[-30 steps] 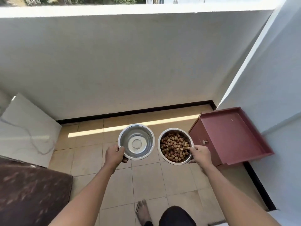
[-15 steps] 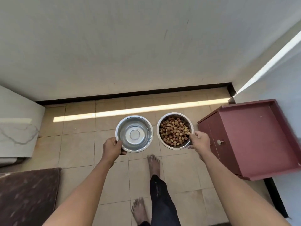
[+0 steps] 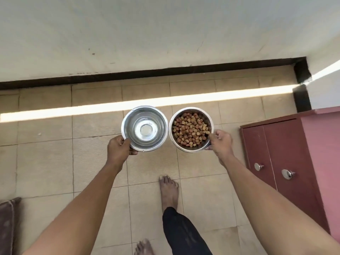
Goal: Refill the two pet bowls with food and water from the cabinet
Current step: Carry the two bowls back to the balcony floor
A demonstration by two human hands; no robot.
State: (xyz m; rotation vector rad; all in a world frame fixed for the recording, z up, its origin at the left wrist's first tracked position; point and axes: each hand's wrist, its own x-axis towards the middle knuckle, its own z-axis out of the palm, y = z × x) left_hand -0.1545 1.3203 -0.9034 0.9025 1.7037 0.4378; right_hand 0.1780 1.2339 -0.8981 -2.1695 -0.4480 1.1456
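Note:
Two steel pet bowls hang side by side above the tiled floor, almost touching. The left bowl (image 3: 144, 128) holds clear water; my left hand (image 3: 119, 148) grips its near-left rim. The right bowl (image 3: 191, 129) is full of brown kibble; my right hand (image 3: 221, 142) pinches its near-right rim. Both bowls are level and held at about the same height. The red cabinet (image 3: 287, 157) with two round metal knobs stands shut to the right of my right arm.
A white wall with a black skirting (image 3: 147, 74) runs across ahead. A strip of sunlight (image 3: 92, 109) crosses the beige tiles. My bare foot (image 3: 168, 190) and dark trouser leg are below the bowls. A dark cushion edge (image 3: 7, 223) lies at the lower left.
My view has tilted further down and I have stepped closer to the wall. Both hands keep hold of the bowls, which stay side by side.

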